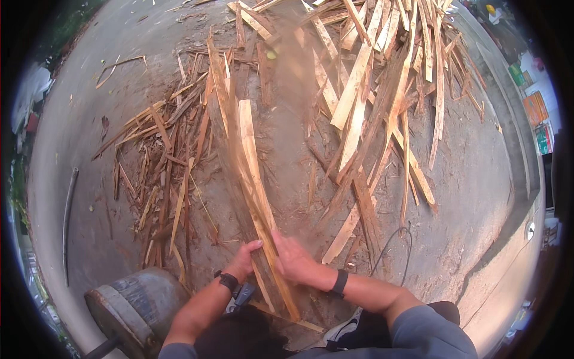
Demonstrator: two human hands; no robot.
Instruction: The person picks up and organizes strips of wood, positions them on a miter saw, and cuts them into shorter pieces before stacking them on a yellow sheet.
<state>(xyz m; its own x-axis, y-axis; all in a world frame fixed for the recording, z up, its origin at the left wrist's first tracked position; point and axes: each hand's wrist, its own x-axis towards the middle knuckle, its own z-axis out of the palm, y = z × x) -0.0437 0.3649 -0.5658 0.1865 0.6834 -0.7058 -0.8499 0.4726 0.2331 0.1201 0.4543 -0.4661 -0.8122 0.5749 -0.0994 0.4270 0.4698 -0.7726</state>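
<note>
A bundle of long, thin wood strips [254, 185], some pale and some brown with rough edges, stands tilted in front of me. Its lower end is near my feet and its upper end leans away, slightly left. From the left side, my left hand [243, 261] grips the bundle, its thumb laid across the front. Opposite it, my right hand [295, 261] is closed against the right edge of the strips, with part of its fingers hidden behind the wood. Both wrists wear dark bands.
Many pale strips [353, 110] lie heaped at the far right. A pile of darker, bark-like strips [161, 161] spreads at left. Near my left forearm lies a metal drum [146, 302]. A thin dark pipe [69, 221] rests far left; a black cord [391, 242] loops at right.
</note>
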